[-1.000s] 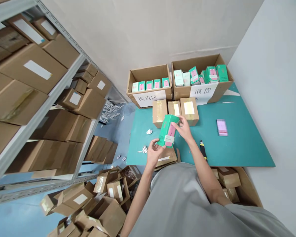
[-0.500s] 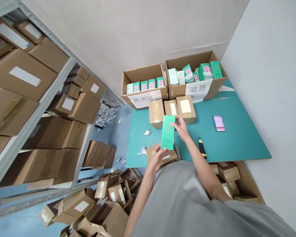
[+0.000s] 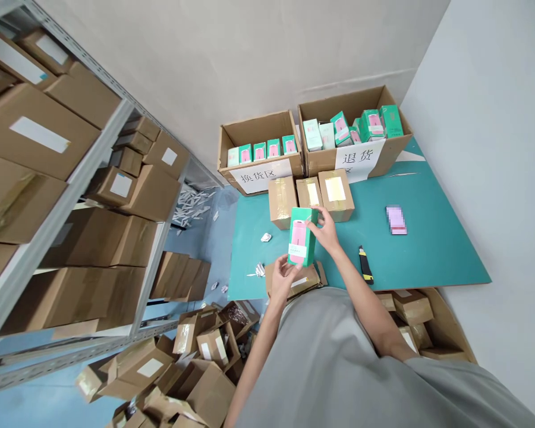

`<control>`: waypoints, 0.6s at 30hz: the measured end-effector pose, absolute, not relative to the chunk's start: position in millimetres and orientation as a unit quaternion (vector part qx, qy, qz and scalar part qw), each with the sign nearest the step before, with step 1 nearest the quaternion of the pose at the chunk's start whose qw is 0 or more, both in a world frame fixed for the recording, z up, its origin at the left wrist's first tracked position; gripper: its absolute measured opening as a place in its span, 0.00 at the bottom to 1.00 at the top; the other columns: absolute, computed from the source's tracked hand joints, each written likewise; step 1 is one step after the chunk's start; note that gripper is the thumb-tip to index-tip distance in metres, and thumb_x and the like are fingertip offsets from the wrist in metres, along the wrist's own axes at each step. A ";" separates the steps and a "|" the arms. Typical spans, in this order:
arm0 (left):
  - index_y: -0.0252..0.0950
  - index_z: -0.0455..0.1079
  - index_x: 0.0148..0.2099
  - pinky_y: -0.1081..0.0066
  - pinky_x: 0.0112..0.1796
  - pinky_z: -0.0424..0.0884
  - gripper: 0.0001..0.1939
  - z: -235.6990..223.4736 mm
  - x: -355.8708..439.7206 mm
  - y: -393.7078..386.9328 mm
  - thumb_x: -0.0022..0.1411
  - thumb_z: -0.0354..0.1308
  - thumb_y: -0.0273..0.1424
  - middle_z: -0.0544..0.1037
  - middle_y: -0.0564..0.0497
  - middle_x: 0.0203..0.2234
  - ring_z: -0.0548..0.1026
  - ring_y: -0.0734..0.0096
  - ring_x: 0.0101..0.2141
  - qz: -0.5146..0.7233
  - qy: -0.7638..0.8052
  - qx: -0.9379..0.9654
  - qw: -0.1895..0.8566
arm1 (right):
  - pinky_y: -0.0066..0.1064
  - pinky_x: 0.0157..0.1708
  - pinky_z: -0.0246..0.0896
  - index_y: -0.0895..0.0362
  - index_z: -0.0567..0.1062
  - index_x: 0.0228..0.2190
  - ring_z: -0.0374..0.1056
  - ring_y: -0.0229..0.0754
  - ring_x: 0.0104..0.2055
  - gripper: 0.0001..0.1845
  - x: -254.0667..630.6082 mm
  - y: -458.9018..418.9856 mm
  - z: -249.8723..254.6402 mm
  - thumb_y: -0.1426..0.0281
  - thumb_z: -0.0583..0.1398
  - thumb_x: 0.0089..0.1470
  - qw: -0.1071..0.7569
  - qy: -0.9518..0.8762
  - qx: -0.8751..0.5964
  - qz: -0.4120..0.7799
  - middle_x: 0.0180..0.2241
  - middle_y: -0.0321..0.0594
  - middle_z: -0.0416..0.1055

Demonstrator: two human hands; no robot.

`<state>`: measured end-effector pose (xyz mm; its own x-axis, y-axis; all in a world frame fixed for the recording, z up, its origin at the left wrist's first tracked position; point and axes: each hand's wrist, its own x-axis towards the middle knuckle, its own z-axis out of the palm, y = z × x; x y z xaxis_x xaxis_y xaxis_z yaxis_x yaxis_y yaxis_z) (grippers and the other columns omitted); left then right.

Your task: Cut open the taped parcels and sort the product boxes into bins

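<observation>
Together, left hand [image 3: 285, 278] and right hand [image 3: 326, 230] are holding a green box [image 3: 299, 239] above the table [image 3: 432, 249]. A knife [image 3: 365, 265] is lying near the table's front edge.

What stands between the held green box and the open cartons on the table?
In the head view: three small taped cardboard boxes, side by side beyond the green box.

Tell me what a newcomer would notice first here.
Probably the green box with its pink picture, near mid-view, held by the left hand low down and the right hand near its top. Next, two open cartons of similar boxes at the table's back. Then the shelf of brown boxes on the left.
</observation>
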<state>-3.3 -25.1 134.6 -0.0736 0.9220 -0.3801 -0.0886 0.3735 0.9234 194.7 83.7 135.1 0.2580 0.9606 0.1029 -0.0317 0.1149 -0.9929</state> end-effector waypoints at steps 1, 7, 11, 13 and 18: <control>0.41 0.73 0.56 0.52 0.57 0.81 0.38 136.3 -4.9 -25.6 0.50 0.82 0.50 0.80 0.41 0.58 0.83 0.53 0.55 0.433 0.568 0.323 0.621 | 0.47 0.60 0.78 0.50 0.76 0.55 0.77 0.55 0.59 0.28 196.2 84.6 131.2 0.54 0.70 0.57 0.606 -0.437 -0.517 0.417 0.60 0.48 0.77; 0.41 0.75 0.52 0.51 0.59 0.80 0.37 133.5 -9.6 -26.4 0.46 0.85 0.51 0.85 0.44 0.53 0.85 0.51 0.54 0.435 0.527 0.262 0.681 | 0.47 0.57 0.80 0.49 0.75 0.55 0.76 0.57 0.61 0.28 201.0 86.8 118.2 0.52 0.68 0.56 0.592 -0.425 -0.513 0.454 0.58 0.49 0.79; 0.41 0.74 0.51 0.53 0.59 0.79 0.38 128.7 -8.0 -23.3 0.44 0.84 0.52 0.85 0.44 0.50 0.84 0.51 0.57 0.451 0.565 0.286 0.629 | 0.51 0.63 0.78 0.48 0.76 0.58 0.77 0.58 0.62 0.31 201.5 87.2 126.4 0.52 0.70 0.57 0.588 -0.426 -0.495 0.478 0.63 0.49 0.78; 0.41 0.73 0.51 0.53 0.59 0.79 0.38 130.5 -6.1 -20.0 0.44 0.84 0.50 0.85 0.45 0.49 0.84 0.50 0.56 0.455 0.583 0.302 0.601 | 0.51 0.65 0.76 0.48 0.75 0.62 0.78 0.58 0.63 0.35 200.1 85.7 131.9 0.50 0.71 0.58 0.584 -0.436 -0.493 0.476 0.67 0.49 0.75; 0.42 0.70 0.52 0.50 0.60 0.80 0.35 141.8 4.8 -18.0 0.46 0.83 0.42 0.81 0.42 0.55 0.80 0.47 0.61 0.462 0.618 0.383 0.508 | 0.46 0.59 0.79 0.48 0.70 0.68 0.78 0.57 0.60 0.45 192.9 80.0 135.9 0.44 0.73 0.58 0.589 -0.434 -0.526 0.434 0.68 0.53 0.73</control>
<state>4.8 -18.0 141.8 -0.1897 0.9427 -0.2746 0.0041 0.2805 0.9599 192.9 80.0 135.9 0.2460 0.9678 0.0542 -0.0545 0.0696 -0.9961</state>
